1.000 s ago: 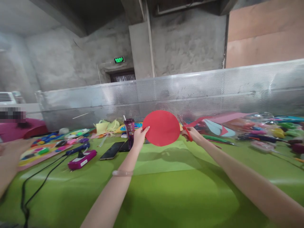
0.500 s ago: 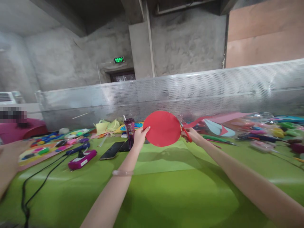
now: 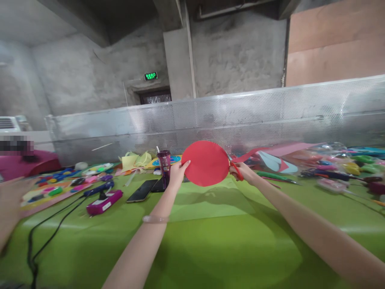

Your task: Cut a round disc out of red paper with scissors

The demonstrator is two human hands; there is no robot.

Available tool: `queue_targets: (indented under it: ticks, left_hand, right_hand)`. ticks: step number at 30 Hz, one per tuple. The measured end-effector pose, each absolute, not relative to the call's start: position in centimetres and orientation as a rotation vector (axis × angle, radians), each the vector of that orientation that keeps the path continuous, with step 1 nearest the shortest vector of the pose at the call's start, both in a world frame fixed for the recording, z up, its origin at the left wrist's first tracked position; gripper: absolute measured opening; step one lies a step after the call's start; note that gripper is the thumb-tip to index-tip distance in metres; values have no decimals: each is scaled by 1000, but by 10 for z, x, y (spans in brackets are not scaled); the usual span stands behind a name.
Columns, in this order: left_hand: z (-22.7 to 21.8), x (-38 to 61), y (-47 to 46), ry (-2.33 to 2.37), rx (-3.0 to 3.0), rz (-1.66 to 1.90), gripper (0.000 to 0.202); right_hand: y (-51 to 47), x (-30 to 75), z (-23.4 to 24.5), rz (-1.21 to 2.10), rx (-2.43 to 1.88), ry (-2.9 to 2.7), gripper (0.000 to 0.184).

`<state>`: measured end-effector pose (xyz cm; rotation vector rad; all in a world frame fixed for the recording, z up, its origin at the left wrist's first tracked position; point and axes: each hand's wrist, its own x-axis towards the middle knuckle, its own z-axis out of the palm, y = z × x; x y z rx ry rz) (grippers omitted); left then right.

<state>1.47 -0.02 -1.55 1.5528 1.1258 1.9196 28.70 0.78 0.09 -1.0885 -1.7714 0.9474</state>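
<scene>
My left hand (image 3: 178, 173) pinches the left edge of a round red paper disc (image 3: 205, 163), thumb on its front face. The disc is held up above the table, facing me. At its right edge, my right hand (image 3: 244, 172) is closed around red-handled scissors (image 3: 237, 171). Their blades point up and left along the rim of the disc; whether they touch the paper I cannot tell. A pale green sheet (image 3: 210, 204) lies on the table below the disc.
A purple cup with a straw (image 3: 164, 166) and a dark phone (image 3: 142, 190) stand left of my hands. Further left are a purple power strip (image 3: 104, 202) with black cables and another person's arm (image 3: 12, 208). Paper scraps (image 3: 278, 161) and packets lie at right. A perforated metal panel (image 3: 240, 116) stands behind.
Almost nothing differs. Both of my hands, the red disc and the scissors keep their places; the other person's arm at the far left has shifted slightly.
</scene>
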Motion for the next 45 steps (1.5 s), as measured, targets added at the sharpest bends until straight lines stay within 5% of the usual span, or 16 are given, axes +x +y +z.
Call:
queue_targets:
  ticks: [45]
  left_hand:
    - [-17, 13, 1, 1118, 1538, 1938, 37]
  right_hand:
    - [2, 284, 4, 1011, -1070, -1736, 21]
